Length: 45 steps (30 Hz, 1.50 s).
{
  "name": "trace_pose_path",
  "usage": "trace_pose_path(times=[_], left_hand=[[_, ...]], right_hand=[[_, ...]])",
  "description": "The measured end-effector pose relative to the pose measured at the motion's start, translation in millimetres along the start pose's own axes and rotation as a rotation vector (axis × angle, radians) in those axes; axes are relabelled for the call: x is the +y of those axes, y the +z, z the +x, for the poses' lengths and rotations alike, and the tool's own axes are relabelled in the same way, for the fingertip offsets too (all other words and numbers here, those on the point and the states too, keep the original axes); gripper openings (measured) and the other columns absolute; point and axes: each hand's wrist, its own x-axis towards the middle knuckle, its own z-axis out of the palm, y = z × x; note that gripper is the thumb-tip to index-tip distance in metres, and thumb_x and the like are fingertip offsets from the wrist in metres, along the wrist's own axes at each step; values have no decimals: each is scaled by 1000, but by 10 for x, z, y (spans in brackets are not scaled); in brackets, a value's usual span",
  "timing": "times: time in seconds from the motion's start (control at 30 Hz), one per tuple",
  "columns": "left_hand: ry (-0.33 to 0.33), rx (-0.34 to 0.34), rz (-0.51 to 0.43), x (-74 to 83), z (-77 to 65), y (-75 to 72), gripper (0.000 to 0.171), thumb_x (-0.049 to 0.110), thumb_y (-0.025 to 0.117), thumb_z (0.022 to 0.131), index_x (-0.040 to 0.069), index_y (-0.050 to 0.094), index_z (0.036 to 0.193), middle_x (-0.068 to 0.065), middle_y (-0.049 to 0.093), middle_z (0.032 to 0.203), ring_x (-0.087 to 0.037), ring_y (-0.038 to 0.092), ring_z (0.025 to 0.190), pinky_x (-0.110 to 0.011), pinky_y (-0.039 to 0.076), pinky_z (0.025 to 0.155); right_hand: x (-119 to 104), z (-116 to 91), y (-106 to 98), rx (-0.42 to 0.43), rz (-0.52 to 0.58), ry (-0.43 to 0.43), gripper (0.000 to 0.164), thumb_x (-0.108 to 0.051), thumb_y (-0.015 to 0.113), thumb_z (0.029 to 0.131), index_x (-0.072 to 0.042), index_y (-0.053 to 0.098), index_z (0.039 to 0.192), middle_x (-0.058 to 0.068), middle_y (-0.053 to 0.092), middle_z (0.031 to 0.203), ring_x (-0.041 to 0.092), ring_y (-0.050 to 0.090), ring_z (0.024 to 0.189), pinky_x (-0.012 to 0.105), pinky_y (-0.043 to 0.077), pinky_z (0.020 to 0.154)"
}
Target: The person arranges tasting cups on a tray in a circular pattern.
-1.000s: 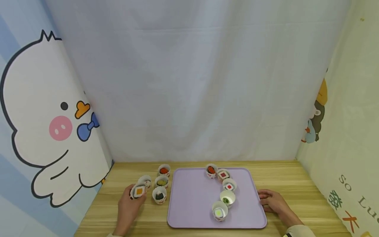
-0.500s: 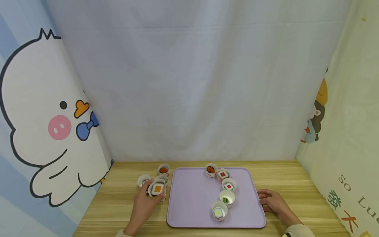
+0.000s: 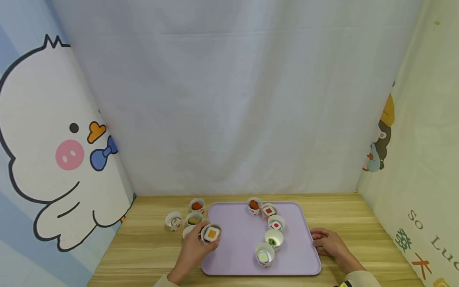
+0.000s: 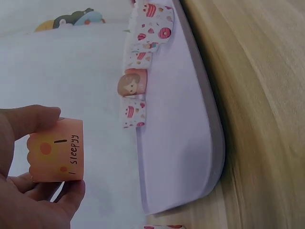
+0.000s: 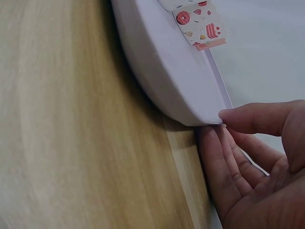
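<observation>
My left hand (image 3: 193,250) grips a small paper baking cup (image 3: 211,233) by its sides, held up over the left edge of the lilac tray (image 3: 234,257). Inside the cup lies a white sushi-like square with an orange centre. In the left wrist view, the cup's peach-coloured wall (image 4: 64,155) carries the word "sleepyy". At the tray's right rim my right hand (image 3: 330,244) pinches the edge, thumb (image 5: 252,118) on top and fingers beneath. A crooked row of several cups runs down the tray, the nearest cup (image 3: 265,255) holding a piece with a pale green middle.
Left of the tray several more filled cups stand on the wooden table (image 3: 136,251): a red-topped one (image 3: 197,206), a yellowish one (image 3: 194,218) and a pale one (image 3: 173,221). Another cup is partly hidden behind my left hand. A hanging cloth (image 3: 229,119) closes off the back.
My left hand has carried the cup with the orange-centred piece rightward, from left of the cup group to the tray's left edge. My right hand stays at the tray rim.
</observation>
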Motion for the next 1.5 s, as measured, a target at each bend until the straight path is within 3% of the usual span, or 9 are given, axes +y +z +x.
trace_pose_path(times=[0.2,0.47,0.77,1.17,1.5], left_hand=[[25,-89,54,-27,7,173,56,18,82,74,6,60,124,-9,69,113,-28,63,106,-45,51,86],[32,-150,98,-61,-4,420,53,17,84,71,6,62,118,-6,69,108,-18,59,96,-28,47,79],[44,-220,119,-118,-7,707,54,15,86,68,4,62,115,-8,70,107,-19,63,95,-28,50,80],[55,-252,133,-138,6,943,52,13,86,69,4,61,113,-7,69,105,-15,62,94,-27,51,79],[44,-257,115,-114,24,1033,52,12,86,68,3,61,113,-7,69,106,-17,63,96,-29,52,82]], right_hand=[[-10,-12,11,7,5,4,55,6,65,79,6,54,132,4,63,98,18,64,85,34,58,68],[-13,-16,15,5,18,3,56,7,65,79,8,52,133,6,63,99,14,63,82,33,58,68],[-7,-14,8,-1,16,-4,56,6,65,79,8,52,133,4,63,98,15,63,81,33,58,68],[8,7,6,-2,16,-7,56,7,65,79,7,52,133,5,64,99,16,64,83,34,58,68],[-17,-10,14,2,11,-2,54,6,65,80,7,53,132,7,64,101,15,63,82,35,58,68]])
